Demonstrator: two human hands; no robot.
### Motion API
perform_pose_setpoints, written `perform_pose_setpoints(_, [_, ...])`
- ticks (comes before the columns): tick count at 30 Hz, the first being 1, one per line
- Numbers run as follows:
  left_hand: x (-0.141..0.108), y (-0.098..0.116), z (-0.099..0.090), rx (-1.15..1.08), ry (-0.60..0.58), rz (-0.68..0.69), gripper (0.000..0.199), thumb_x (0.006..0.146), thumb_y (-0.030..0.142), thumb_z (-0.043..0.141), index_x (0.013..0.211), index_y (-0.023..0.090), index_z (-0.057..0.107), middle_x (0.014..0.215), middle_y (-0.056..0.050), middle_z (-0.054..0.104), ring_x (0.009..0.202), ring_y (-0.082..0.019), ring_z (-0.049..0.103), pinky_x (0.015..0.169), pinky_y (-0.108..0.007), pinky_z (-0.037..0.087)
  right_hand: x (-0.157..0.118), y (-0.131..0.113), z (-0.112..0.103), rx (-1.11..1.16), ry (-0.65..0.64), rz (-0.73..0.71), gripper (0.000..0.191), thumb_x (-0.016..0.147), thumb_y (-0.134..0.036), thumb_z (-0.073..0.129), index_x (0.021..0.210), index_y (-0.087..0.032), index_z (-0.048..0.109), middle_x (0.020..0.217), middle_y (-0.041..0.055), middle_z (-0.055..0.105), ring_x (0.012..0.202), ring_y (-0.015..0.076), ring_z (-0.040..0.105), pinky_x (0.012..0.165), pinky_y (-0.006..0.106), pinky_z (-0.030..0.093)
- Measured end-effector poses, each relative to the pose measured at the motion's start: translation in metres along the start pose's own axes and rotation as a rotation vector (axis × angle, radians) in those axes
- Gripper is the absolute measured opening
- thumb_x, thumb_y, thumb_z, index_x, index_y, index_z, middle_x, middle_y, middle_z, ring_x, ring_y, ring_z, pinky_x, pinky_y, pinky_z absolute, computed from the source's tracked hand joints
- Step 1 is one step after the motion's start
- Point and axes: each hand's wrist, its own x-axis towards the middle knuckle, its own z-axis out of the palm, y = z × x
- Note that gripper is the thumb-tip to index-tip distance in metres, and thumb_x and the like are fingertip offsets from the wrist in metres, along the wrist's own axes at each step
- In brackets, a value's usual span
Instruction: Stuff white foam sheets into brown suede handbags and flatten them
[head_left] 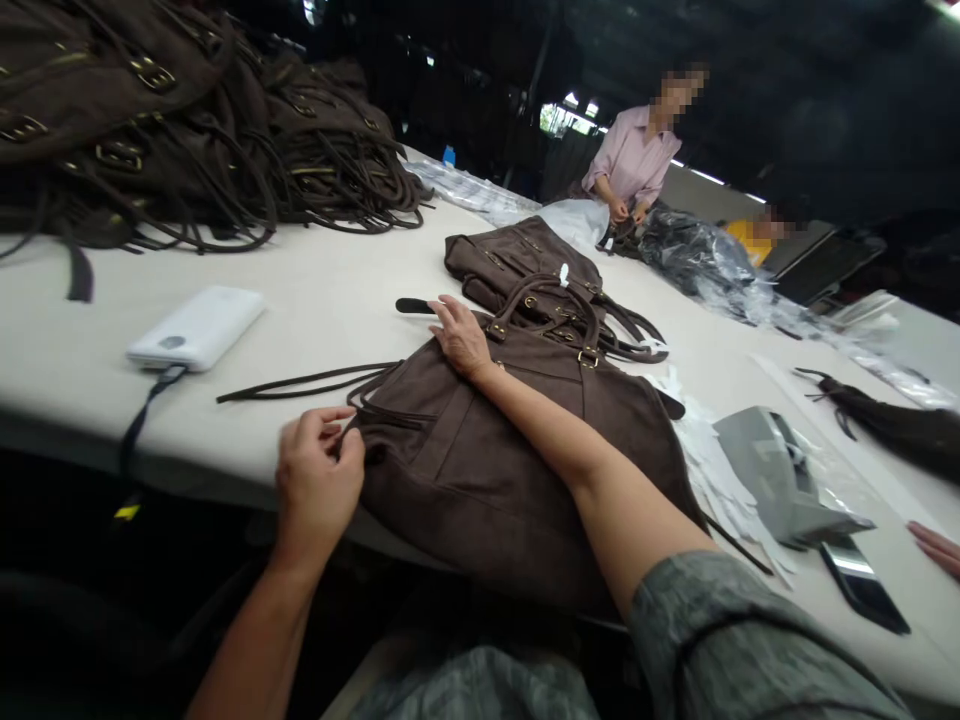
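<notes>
Fingers [311, 425] of left hand [319, 475] curled, thumb near forefinger, at left corner of brown bag [487, 480]; blurred, so cannot tell whether a fold of bag or a cord is pinched. Fingers of right hand [466, 345] loosely spread, palm down on bag's upper edge, tips at dark tab [412, 306]; no firm grip on it shows.

Bag lies flat at near edge of counter [337, 280], lower part reaching past that edge. Thin cords [300, 385] run from its left side onto bare counter. Handles [559, 290] lie toward far edge, across a second bag [517, 260] just beyond, white tag [564, 274] among them.

Far left of counter: heap [225, 140] of similar brown bags, gold buckles, trailing cords. Nearer, by near edge: white box [196, 325], dark cable [139, 425] dropping over that edge.

Right of bag: white strips [709, 455], then grey device [772, 475], phone [862, 580] just beside it toward near edge. Another person's hand [937, 545] farther right on counter.

Far edge: person in pink shirt [630, 155], both hands on dark stuff beside clear plastic [697, 255]. Second person, yellow top [750, 240], behind plastic.
</notes>
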Motion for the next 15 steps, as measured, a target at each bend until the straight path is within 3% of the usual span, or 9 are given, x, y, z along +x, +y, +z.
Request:
perform_pose_setpoints(3, [0.004,0.001,-0.004,-0.001,-0.041,0.092,0.042,0.07,0.036,0.052,0.108,0.022,0.065,0.113,-0.007,0.055,0.087,-0.017,0.062,0.087,-0.032,0.057,-0.013,-0.013,-0.007,-0.052,0.028,0.093,0.045,0.099,-0.02,0.048,0.142,-0.01,0.047,0.148,0.0176,0.043,0.139,0.0262,0.036,0.118,0.038,0.026])
perform_pose_setpoints(7, [0.018,-0.002,-0.015,0.106,-0.235,0.121,0.042,0.067,0.039,0.05,0.101,0.024,0.071,0.108,-0.006,0.058,0.087,-0.02,0.061,0.093,-0.041,0.057,-0.025,-0.021,-0.012,-0.032,-0.073,0.125,0.039,0.102,-0.024,0.041,0.136,-0.008,0.053,0.145,0.0146,0.049,0.142,0.0202,0.036,0.119,0.03,0.028])
perform_pose_setpoints(10, [0.029,0.003,-0.017,0.313,-0.28,0.332,0.045,0.075,0.042,0.042,0.101,0.022,0.072,0.108,-0.012,0.06,0.098,-0.031,0.062,0.095,-0.054,0.054,-0.027,-0.021,-0.015,0.013,-0.212,0.099,0.048,0.104,-0.031,0.036,0.145,-0.007,0.042,0.157,0.0119,0.033,0.149,0.0208,0.022,0.123,0.035,0.02])
perform_pose_setpoints(13, [0.031,0.037,-0.008,0.463,-0.116,0.692,0.052,0.085,0.036,0.028,0.103,0.017,0.073,0.116,-0.017,0.059,0.112,-0.039,0.057,0.1,-0.061,0.046,-0.027,-0.022,-0.019,0.08,-0.312,0.096,0.056,0.104,-0.037,0.035,0.15,-0.007,0.032,0.162,0.0107,0.02,0.152,0.0232,0.011,0.124,0.043,0.013])
perform_pose_setpoints(15, [0.025,0.077,0.008,0.447,-0.132,0.816,0.054,0.086,0.033,0.025,0.106,0.016,0.072,0.121,-0.016,0.059,0.112,-0.037,0.057,0.101,-0.057,0.046,-0.028,-0.021,-0.023,0.134,-0.327,0.098,0.056,0.103,-0.037,0.038,0.15,-0.008,0.032,0.163,0.0113,0.018,0.152,0.0238,0.007,0.124,0.045,0.011])
